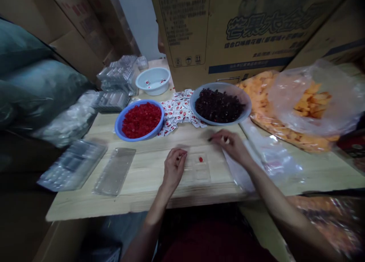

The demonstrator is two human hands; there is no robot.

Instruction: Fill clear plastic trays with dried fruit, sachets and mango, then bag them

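A clear plastic tray (202, 174) with shallow compartments lies at the front of the table, a small red piece (200, 159) in one of its upper compartments. Over the left side of this tray, my left hand (173, 166) has its fingertips pinched together; whatever they hold is too small to make out. My right hand (231, 145), slightly blurred, pinches a small dark piece (210, 139) to the tray's upper right. Behind it stands a bowl of dark purple pieces (219, 105). To the left is a blue bowl (117, 127) of red pieces (142, 120).
Small white-and-red packets (179, 109) lie piled between the bowls. A pale blue basin (152, 90) stands behind. Clear trays (72, 165) are stacked at left, near a flat clear lid (115, 171). Plastic bags (308, 110) lie at right; a large carton (228, 30) stands behind.
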